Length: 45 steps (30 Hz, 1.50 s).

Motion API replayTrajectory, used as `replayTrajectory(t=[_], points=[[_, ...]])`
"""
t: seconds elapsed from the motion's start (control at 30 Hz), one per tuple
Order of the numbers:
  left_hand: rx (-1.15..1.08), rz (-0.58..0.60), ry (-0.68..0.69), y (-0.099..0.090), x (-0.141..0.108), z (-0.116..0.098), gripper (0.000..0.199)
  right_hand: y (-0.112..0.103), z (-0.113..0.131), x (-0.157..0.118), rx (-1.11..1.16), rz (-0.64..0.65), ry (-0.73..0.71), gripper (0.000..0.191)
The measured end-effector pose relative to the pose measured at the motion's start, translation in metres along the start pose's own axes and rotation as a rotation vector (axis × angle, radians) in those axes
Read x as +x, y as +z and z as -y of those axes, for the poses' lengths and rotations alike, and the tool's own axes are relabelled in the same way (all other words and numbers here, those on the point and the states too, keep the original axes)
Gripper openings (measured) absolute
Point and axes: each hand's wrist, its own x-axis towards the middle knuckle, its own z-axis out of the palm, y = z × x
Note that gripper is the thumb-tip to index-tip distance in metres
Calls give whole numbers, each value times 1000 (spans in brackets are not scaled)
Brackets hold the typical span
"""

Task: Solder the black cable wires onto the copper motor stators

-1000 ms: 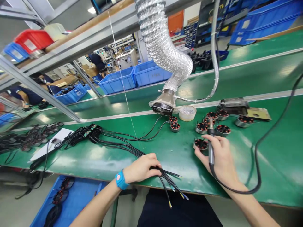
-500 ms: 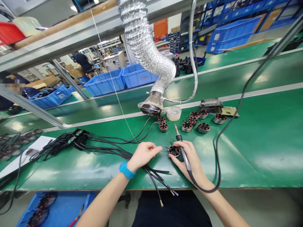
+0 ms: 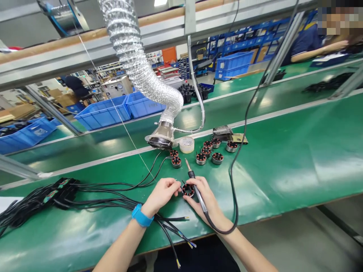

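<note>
My right hand [image 3: 209, 202] grips a soldering iron [image 3: 192, 175], its tip pointing up and away from me. The thumb and fingers of that same hand steady a small motor stator [image 3: 187, 193] with copper windings on the green bench. At the stator's left edge, my left hand [image 3: 161, 194] is closed in a pinch; whatever sits between its fingertips is too small to make out. Black cables [image 3: 167, 221] pass under my left wrist, their stripped ends showing coloured wires near the bench's front edge.
Several stators [image 3: 201, 158] stand beyond the iron, beside a round white tub [image 3: 186, 144] and a metal holder [image 3: 222, 133]. A fume hood [image 3: 160, 136] hangs from a foil duct [image 3: 147, 71]. Thin wire runs down from a spool [image 3: 66, 19]. A co-worker [image 3: 307, 43] sits at far right.
The view has swung to the right. My left hand has closed in on the stator, its fingertips now at the stator's edge. My right hand keeps the iron and stator.
</note>
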Motion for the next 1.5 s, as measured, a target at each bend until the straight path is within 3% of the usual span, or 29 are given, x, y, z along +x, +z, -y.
replayTrajectory(t=[0.23, 0.4, 0.53, 0.8, 0.93, 1.07, 1.2, 1.33, 1.4, 1.5], points=[[-132, 139, -44, 1, 4, -2, 39, 1, -1, 0, 23, 22, -3, 44], [25, 114, 51, -6, -3, 1, 42, 1, -2, -1, 51, 22, 3, 45], [70, 164, 60, -8, -9, 2, 44, 1, -2, -1, 49, 31, 2, 44], [-81, 204, -65, -6, -1, 4, 54, 0, 1, -1, 41, 55, -23, 40], [6, 108, -36, -13, 7, 5, 57, -1, 1, 0, 44, 59, -23, 40], [88, 28, 45, -15, 16, -2, 45, 0, 1, 2, 28, 54, -24, 38], [33, 134, 12, -16, 17, -3, 37, -1, 1, 3, 12, 45, -29, 37], [-134, 253, -5, -17, 16, 2, 45, -2, 0, 4, -1, 41, -52, 35], [-107, 202, 19, -20, 12, 1, 47, -2, -1, 4, -19, 37, -54, 33], [102, 37, 112, -30, -6, -4, 51, -2, -3, 6, -62, 31, -63, 30]])
